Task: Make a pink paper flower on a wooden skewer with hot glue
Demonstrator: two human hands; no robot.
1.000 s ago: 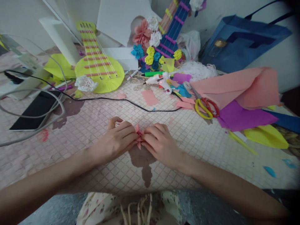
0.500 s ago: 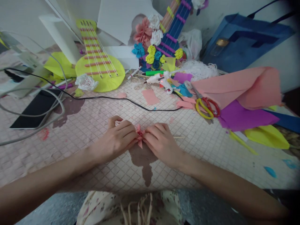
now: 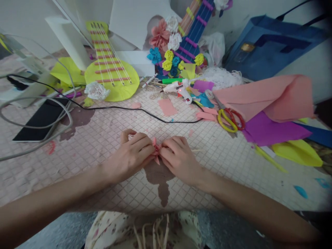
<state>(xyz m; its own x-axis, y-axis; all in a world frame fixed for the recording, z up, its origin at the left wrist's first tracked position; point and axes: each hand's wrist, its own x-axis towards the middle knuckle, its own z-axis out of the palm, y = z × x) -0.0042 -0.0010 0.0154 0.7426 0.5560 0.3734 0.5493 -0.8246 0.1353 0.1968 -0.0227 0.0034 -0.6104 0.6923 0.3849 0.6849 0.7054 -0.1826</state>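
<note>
— Where's the pink paper fold (image 3: 156, 150)?
— Low over the tabletop (image 3: 103, 135), between my left hand (image 3: 131, 157) and right hand (image 3: 178, 159); both sets of fingers (image 3: 145, 151) pinch it.

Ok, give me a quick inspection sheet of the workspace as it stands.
Surface: checked pink mat, worn brown patches.
Job's things: small pink folded paper, pinched between both hands.
Clutter: scissors, glue gun, paper sheets, paper scraps, yellow paper guitar, paper flowers, phone.
Grips: left hand and right hand closed on the paper.
Cables: black cable across mat; grey cables at left.
Surroundings: blue bag, white boards.
</note>
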